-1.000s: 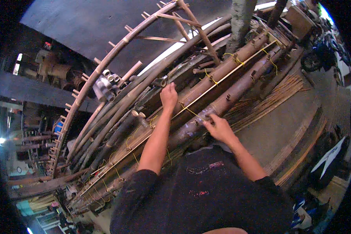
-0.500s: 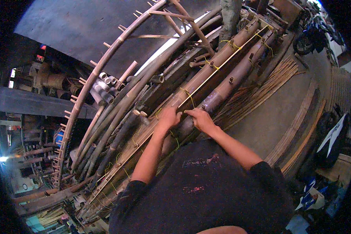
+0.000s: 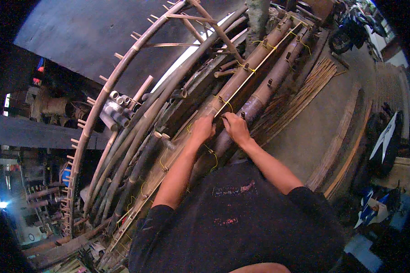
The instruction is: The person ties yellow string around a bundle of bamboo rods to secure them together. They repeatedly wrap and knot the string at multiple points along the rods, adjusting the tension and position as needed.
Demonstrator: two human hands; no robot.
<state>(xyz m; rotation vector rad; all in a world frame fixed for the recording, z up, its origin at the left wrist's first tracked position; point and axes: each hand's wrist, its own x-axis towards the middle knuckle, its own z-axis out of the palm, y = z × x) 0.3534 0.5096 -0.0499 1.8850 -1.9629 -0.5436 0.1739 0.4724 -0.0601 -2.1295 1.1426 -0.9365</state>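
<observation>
Two long brown bamboo poles, a left one [image 3: 264,54] and a right one [image 3: 262,96], run diagonally side by side in front of me. Short pegs stand along both. A pale narrow strip [image 3: 241,87] lies lengthwise between them, and pieces of thin yellow cord [image 3: 231,106] are looped along its length. My left hand [image 3: 203,131] is closed at the strip by the left pole, fingers curled and partly hidden. Just across the gap, my right hand [image 3: 236,128] is pinched closed beside the right pole; whatever lies between its fingertips is too small to make out.
A curved bamboo piece with many pegs [image 3: 106,93] arches at the left. Long dark poles [image 3: 143,113] and short cut tubes [image 3: 116,109] lie beyond the left pole. Split bamboo strips [image 3: 307,86] lie on the floor at right, with a motorcycle [image 3: 344,34] farther back.
My right hand's outstretched index finger has curled in to a pinch. Both hands sit slightly farther along the poles, close to a yellow cord. The whole view has shifted a little.
</observation>
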